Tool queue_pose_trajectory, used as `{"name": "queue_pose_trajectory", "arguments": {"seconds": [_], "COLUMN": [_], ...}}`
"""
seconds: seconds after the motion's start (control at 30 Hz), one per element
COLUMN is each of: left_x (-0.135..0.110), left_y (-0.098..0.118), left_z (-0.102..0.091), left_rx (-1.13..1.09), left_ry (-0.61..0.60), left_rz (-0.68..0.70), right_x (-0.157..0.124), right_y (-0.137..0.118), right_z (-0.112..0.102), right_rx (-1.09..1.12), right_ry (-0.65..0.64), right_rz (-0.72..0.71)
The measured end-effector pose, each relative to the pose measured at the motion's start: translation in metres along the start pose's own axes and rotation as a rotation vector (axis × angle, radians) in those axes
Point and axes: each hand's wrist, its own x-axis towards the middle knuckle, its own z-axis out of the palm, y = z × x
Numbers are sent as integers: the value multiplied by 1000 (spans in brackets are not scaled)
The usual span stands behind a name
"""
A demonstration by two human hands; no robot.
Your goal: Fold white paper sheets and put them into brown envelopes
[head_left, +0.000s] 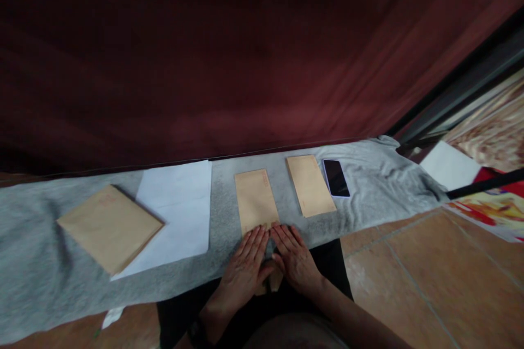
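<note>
A brown paper envelope (256, 196) with small red print at its upper right corner lies lengthwise in front of me. My left hand (248, 264) rests on its near end, fingers stretched out flat and pointing forward. Beside it, my right hand (297, 262) presses on the same end with its fingers extended, the fingertips of both hands almost meeting. Part of the brown paper shows below my thumbs, hanging over the near edge. What lies under my palms is hidden.
Brown envelopes (311, 185) lie to the right beside a dark-screened phone (336, 179). At left, a pile of larger brown envelopes (110, 226) overlaps white paper sheets (184, 207). A grey cloth (376, 191) covers the narrow surface. Behind it hangs a dark red curtain (245, 65).
</note>
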Motion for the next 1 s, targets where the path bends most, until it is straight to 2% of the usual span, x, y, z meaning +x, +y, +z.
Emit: {"name": "queue_pose_trajectory", "arguments": {"seconds": [0.23,0.33,0.53,0.77,1.0], "left_x": [-22,-23,-18,-20,-21], "left_y": [-8,-3,7,-6,-9], "left_z": [-8,-4,5,-5,-12], "left_rx": [45,64,107,66,58], "left_ry": [6,18,-11,-75,-90], "left_rz": [-28,-67,-105,-43,-31], "right_x": [-2,5,11,-1,-9], "right_y": [8,-1,-18,-4,8], "right_z": [-10,-6,7,4,0], "right_rx": [-24,11,46,-8,-9], "right_ry": [-13,20,-27,11,29], "right_rz": [-10,-13,-75,-45,-34]}}
